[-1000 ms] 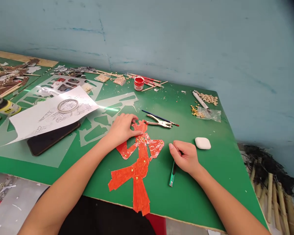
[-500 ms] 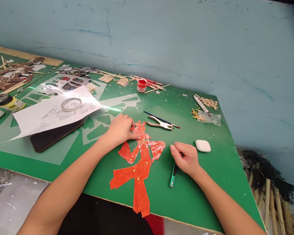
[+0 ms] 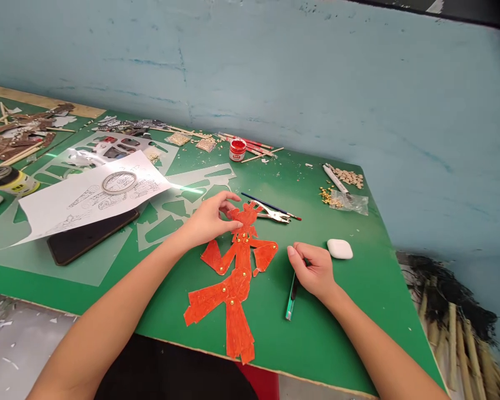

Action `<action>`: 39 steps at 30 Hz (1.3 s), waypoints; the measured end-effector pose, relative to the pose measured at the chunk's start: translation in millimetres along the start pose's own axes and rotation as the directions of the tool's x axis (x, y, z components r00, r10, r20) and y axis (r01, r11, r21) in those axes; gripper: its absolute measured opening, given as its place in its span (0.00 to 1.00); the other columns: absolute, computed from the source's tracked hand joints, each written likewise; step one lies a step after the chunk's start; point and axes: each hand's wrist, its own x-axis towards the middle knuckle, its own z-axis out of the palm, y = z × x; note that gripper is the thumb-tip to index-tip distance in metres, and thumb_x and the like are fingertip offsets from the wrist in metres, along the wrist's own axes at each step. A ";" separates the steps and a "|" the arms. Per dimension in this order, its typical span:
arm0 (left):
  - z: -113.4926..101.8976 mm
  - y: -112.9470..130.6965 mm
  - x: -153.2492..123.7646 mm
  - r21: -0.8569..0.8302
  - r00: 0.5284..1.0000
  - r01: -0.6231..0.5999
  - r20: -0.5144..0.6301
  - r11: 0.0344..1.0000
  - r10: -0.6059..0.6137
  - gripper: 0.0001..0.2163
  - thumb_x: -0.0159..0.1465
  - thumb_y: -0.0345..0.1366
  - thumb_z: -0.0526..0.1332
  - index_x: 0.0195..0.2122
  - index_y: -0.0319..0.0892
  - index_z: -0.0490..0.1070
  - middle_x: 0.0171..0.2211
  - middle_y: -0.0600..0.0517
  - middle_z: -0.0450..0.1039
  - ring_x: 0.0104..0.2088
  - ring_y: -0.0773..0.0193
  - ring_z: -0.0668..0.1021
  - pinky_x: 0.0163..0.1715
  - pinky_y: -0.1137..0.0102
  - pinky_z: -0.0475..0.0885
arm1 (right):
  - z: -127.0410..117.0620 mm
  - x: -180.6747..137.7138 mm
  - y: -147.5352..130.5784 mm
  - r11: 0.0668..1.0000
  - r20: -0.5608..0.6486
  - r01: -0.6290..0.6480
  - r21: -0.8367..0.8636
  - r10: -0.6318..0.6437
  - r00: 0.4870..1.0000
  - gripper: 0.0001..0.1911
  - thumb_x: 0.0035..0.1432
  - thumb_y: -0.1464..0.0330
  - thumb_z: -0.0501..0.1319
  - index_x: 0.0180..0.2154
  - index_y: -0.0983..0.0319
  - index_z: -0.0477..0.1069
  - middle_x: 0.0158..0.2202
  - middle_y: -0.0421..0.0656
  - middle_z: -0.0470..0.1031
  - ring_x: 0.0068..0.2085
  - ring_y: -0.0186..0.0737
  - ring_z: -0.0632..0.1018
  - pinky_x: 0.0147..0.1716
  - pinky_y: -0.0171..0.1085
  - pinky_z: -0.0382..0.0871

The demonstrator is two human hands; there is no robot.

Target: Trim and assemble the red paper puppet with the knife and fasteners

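Observation:
A jointed, orange-red cut-out puppet (image 3: 242, 261) lies on the green table, its pieces joined by small gold fasteners. Its crowned head is pinched in my left hand (image 3: 214, 219), thumb in front and some fingers behind, partly hidden; the index finger stretches out above. To the puppet's right, my right hand (image 3: 312, 269) rests on the table as a closed fist. From beneath that fist sticks out a green utility knife (image 3: 290, 303), its far end hidden. Just beyond the puppet's head are a metal hole punch (image 3: 275, 214) and a thin blue paintbrush (image 3: 262, 203).
A white case (image 3: 340, 249) lies right of my fist. Farther back are a jar of red paint (image 3: 237, 150), gold fasteners (image 3: 330, 196) and a white marker (image 3: 335, 178). On the left, a drawing sheet (image 3: 87, 194) with a tape roll (image 3: 119, 183) partly covers a dark phone (image 3: 91, 236).
My left hand has shifted the puppet's head slightly right and tilted it, so its shine has gone. The view has turned a little. My right fist stays in place by the knife.

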 end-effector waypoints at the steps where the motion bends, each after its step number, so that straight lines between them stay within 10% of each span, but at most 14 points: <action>1: 1.3 3.4 -0.6 -0.041 0.999 -0.044 -0.004 0.998 0.044 0.18 0.64 0.43 0.68 0.53 0.47 0.72 0.45 0.51 0.81 0.40 0.61 0.81 0.40 0.65 0.77 | 0.3 -0.1 0.3 1.000 -0.026 -0.013 0.003 0.013 1.000 0.25 0.72 0.67 0.57 0.22 0.58 0.51 0.18 0.33 0.52 0.20 0.30 0.55 0.20 0.36 0.50; 5: 13.3 15.8 -5.4 -0.146 0.970 -0.241 -0.039 0.959 0.238 0.06 0.68 0.38 0.65 0.44 0.45 0.78 0.43 0.51 0.82 0.39 0.64 0.81 0.40 0.67 0.77 | 2.7 0.3 -0.1 0.999 -0.157 -0.043 0.012 0.044 0.987 0.03 0.71 0.66 0.61 0.41 0.57 0.68 0.27 0.36 0.69 0.25 0.34 0.70 0.24 0.34 0.66; 9: 30.2 22.8 -11.5 -0.176 0.891 -0.454 -0.088 0.874 0.445 0.03 0.67 0.32 0.67 0.40 0.44 0.80 0.38 0.52 0.83 0.39 0.64 0.81 0.40 0.67 0.76 | 3.4 0.8 -2.6 1.000 -0.227 0.010 0.000 -0.010 0.974 0.19 0.66 0.67 0.67 0.56 0.55 0.67 0.41 0.43 0.76 0.37 0.39 0.77 0.37 0.40 0.76; 25: 57.8 21.1 -19.5 0.176 0.540 -0.810 -0.146 0.559 0.829 0.14 0.66 0.23 0.69 0.52 0.40 0.77 0.44 0.48 0.83 0.42 0.62 0.83 0.44 0.64 0.81 | 3.4 2.5 -12.2 0.975 -0.196 0.215 -0.065 -0.224 0.955 0.12 0.61 0.78 0.69 0.42 0.56 0.75 0.35 0.41 0.77 0.35 0.39 0.77 0.35 0.41 0.74; 39: 60.5 18.8 -20.8 0.139 0.552 -0.809 -0.154 0.571 0.819 0.15 0.65 0.23 0.68 0.51 0.44 0.78 0.47 0.48 0.84 0.43 0.60 0.85 0.45 0.64 0.82 | 4.4 0.9 -12.0 0.987 -0.206 0.161 -0.017 -0.161 0.965 0.09 0.63 0.76 0.68 0.40 0.56 0.75 0.33 0.40 0.77 0.34 0.38 0.76 0.34 0.41 0.72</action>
